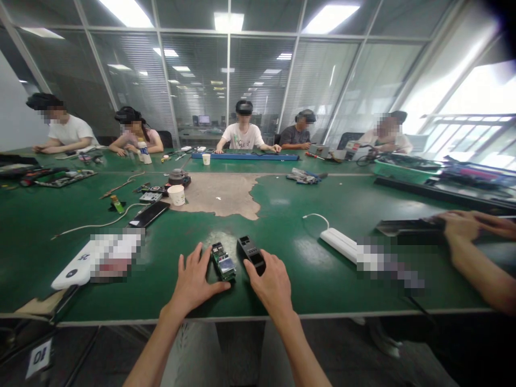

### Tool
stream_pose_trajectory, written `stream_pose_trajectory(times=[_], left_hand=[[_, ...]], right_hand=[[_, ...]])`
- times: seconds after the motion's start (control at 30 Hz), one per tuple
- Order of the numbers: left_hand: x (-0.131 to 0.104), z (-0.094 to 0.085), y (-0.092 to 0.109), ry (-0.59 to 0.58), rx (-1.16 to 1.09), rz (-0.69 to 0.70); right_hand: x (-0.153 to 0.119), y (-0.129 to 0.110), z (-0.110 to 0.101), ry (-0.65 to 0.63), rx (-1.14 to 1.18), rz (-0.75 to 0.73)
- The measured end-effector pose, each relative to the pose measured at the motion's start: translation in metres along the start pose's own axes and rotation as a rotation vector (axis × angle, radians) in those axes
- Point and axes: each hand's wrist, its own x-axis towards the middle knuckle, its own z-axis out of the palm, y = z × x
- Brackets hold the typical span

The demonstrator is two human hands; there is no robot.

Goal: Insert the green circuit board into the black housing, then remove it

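Observation:
A small device with an exposed green circuit board and a grey-blue screen [226,264] lies on the green table near its front edge. My left hand [196,281] is beside it, fingers spread, fingertips at its left side and the thumb by its lower end. Just to the right is a black plastic casing [250,252] with small cut-outs, slightly tilted. My right hand [271,279] has its thumb and fingers around the casing's lower end. A narrow strip of table separates the two parts.
White power bank [83,260] and black phone [149,215] lie left, near a paper cup [176,195]. A white power strip [341,246] is right. Another person's hands [463,228] work at the far right. Several people sit across the green table [290,215].

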Motion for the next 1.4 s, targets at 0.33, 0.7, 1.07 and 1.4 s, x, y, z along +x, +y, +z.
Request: stream_pose_trajectory(times=[0.33,0.7,1.07,1.4], left_hand=[[0.009,0.002,0.013,0.007,0.034,-0.010],[0.001,0.008,0.014,0.099,0.084,0.046],[0.001,0.008,0.013,0.117,0.071,0.037],[-0.001,0.009,0.012,0.126,0.045,0.053]], right_hand=[[0.007,0.003,-0.008,0.031,0.122,0.045],[0.016,-0.058,-0.023,0.013,0.242,-0.020],[0.004,-0.078,-0.015,-0.033,0.019,-0.058],[-0.009,-0.076,-0.011,-0.035,-0.054,-0.076]])
